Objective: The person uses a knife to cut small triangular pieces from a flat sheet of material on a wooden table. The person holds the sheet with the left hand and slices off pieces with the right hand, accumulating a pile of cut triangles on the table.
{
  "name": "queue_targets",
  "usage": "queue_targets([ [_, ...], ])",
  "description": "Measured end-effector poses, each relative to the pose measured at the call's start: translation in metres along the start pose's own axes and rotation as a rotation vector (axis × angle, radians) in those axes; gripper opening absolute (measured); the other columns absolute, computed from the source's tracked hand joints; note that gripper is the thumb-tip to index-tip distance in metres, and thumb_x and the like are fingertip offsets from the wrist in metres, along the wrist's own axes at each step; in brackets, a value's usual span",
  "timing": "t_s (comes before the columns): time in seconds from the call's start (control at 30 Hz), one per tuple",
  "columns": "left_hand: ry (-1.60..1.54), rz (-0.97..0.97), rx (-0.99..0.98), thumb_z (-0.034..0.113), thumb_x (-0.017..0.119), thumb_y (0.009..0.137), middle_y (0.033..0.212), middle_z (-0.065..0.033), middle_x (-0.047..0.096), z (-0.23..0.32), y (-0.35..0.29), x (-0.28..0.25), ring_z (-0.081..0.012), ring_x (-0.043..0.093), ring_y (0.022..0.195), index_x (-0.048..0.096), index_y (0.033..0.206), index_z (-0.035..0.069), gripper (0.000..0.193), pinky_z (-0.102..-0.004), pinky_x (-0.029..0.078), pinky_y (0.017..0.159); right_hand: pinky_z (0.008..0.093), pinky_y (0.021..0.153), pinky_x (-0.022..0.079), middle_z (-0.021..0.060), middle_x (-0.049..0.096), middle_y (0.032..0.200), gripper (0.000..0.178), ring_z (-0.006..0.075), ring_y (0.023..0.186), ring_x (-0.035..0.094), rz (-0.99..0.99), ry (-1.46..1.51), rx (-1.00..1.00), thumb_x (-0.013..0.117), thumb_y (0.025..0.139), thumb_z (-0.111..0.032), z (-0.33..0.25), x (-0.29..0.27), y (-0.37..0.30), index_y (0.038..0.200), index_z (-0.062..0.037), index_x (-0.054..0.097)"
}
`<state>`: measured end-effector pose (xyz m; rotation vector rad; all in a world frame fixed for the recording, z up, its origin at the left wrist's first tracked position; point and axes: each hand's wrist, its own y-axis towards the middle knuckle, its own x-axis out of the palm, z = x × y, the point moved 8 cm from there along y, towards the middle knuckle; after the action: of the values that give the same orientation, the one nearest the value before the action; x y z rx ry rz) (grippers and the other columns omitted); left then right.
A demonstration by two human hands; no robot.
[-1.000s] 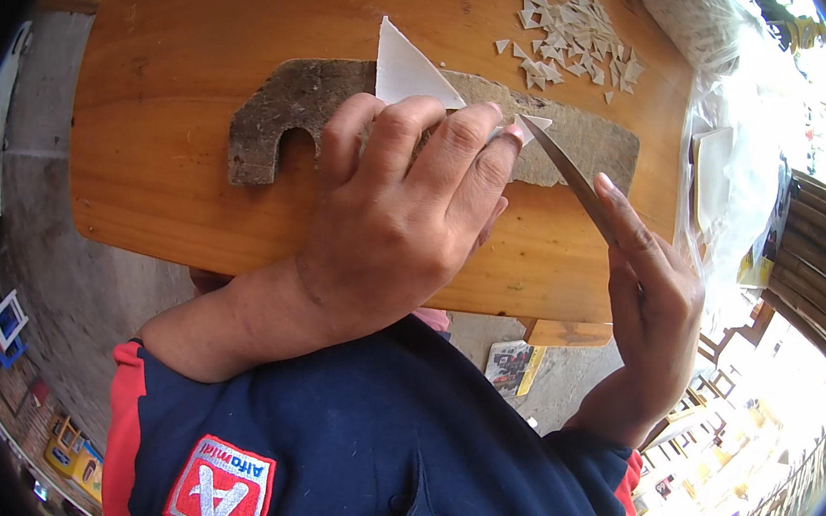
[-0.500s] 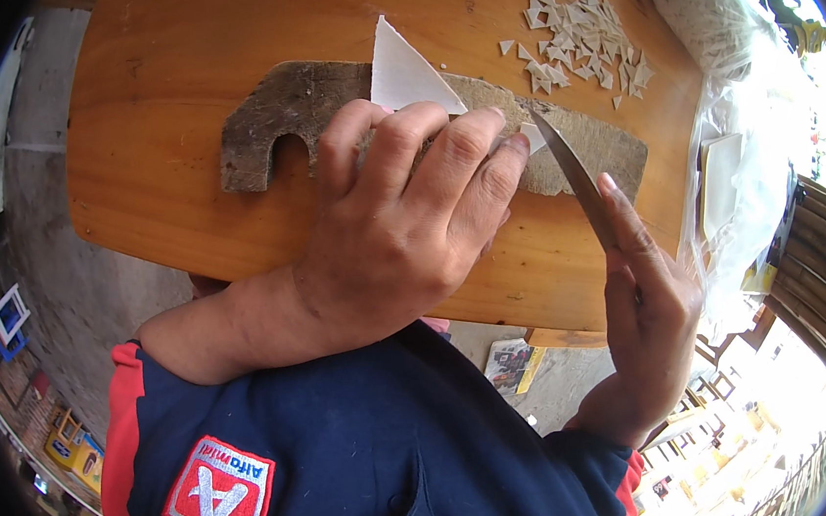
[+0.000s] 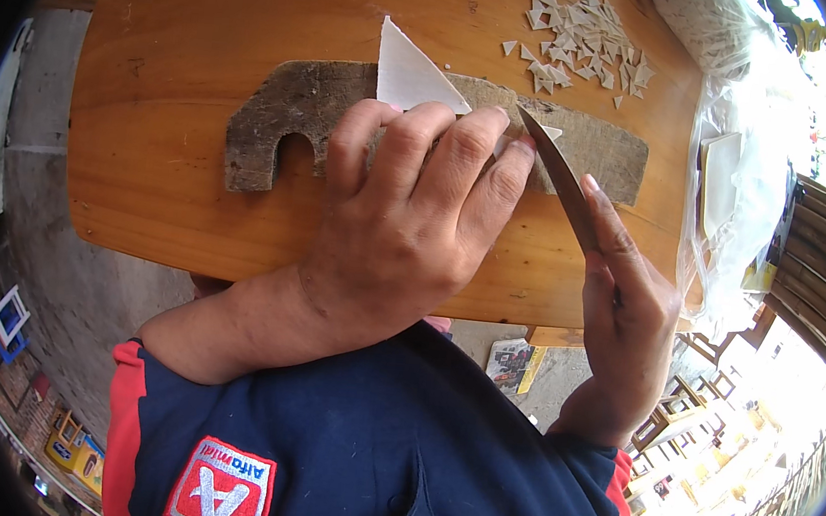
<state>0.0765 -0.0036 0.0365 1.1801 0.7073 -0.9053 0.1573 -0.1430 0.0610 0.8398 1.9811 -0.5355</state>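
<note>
Across a worn wooden cutting board [image 3: 599, 154] lies a thin, stiff white sheet [image 3: 411, 73], its pointed corner sticking out past the far edge. My left hand [image 3: 408, 199] holds it down with curled fingers, which hide its near part. A knife [image 3: 569, 185] is gripped by the handle in my right hand [image 3: 631, 297], the index finger stretched along the blade. Its blade slants across the board, close to my left fingertips and the sheet's right end. A small white piece [image 3: 553, 133] shows just to the right of the blade.
Many small white triangular pieces [image 3: 589, 42] lie heaped beyond the board on the wooden table [image 3: 177, 149]. Clear plastic bags [image 3: 726, 158] cover the table's right edge, with white sheets [image 3: 721, 177] inside.
My right hand and the knife have shifted left. A small white piece now shows on the right of the blade. My left hand, the sheet and the board have moved slightly right.
</note>
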Motion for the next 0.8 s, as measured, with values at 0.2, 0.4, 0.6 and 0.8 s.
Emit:
queue_targets([
  [0.2,-0.002,0.017,-0.003,0.021,0.083,0.068,0.125,-0.0039,0.06,0.001,0.0,0.0,-0.0245,0.053,0.109,0.072,0.119,0.014,0.052,-0.0447,0.037,0.097,0.0364,0.063,0.051,0.0116,0.054,0.067,0.067,0.0225,0.058,0.057,-0.004,-0.019,0.004,0.059,0.082,0.011,-0.001,0.0,0.0,0.142,-0.0198,0.064],
  [0.4,-0.004,0.024,0.002,0.019,0.083,0.066,0.125,-0.0041,0.061,0.001,0.0,0.0,-0.0245,0.053,0.109,0.072,0.117,0.013,0.052,-0.0454,0.038,0.096,0.0377,0.061,0.051,0.0115,0.053,0.067,0.068,0.0232,0.057,0.057,0.0,-0.032,-0.005,0.059,0.082,0.012,-0.001,0.0,-0.001,0.142,-0.0206,0.064],
  [0.6,-0.01,0.031,-0.006,0.019,0.083,0.067,0.124,-0.0051,0.061,0.002,0.0,0.0,-0.0252,0.054,0.108,0.072,0.115,0.012,0.05,-0.0463,0.039,0.096,0.034,0.067,0.052,0.0156,0.068,0.086,0.06,0.0205,0.067,0.062,-0.092,-0.139,-0.01,0.055,0.086,0.014,-0.005,-0.002,0.004,0.138,-0.0134,0.066],
  [0.8,-0.007,0.025,0.006,0.019,0.082,0.068,0.123,-0.0067,0.062,0.003,0.001,0.0,-0.0261,0.055,0.11,0.072,0.114,0.011,0.048,-0.0476,0.039,0.097,0.0306,0.072,0.053,0.0188,0.073,0.097,0.058,0.0199,0.073,0.067,-0.15,-0.167,-0.019,0.053,0.088,0.016,-0.008,-0.001,0.009,0.139,-0.0093,0.065],
])
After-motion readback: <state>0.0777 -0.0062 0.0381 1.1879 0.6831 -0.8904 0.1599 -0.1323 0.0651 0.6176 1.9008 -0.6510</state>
